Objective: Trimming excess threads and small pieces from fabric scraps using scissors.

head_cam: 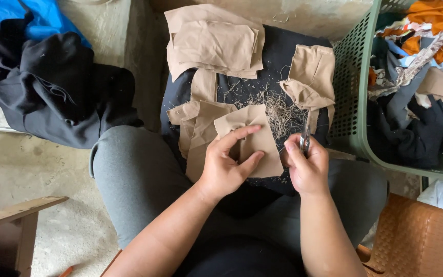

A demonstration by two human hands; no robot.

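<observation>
Pinching thin, floppy tan fabric piece (255, 141) on the lap with left hand (227, 164) fingers closed along its edge, gripping small thread snips (305, 137) in curled right hand (307, 169), likely light, easily creasing.

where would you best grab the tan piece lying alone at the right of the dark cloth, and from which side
Take the tan fabric piece by its upper edge, coming from above. That part lies flat and bare on the dark cloth; its lower end is crumpled and runs down toward the loose threads and the right hand.
</observation>
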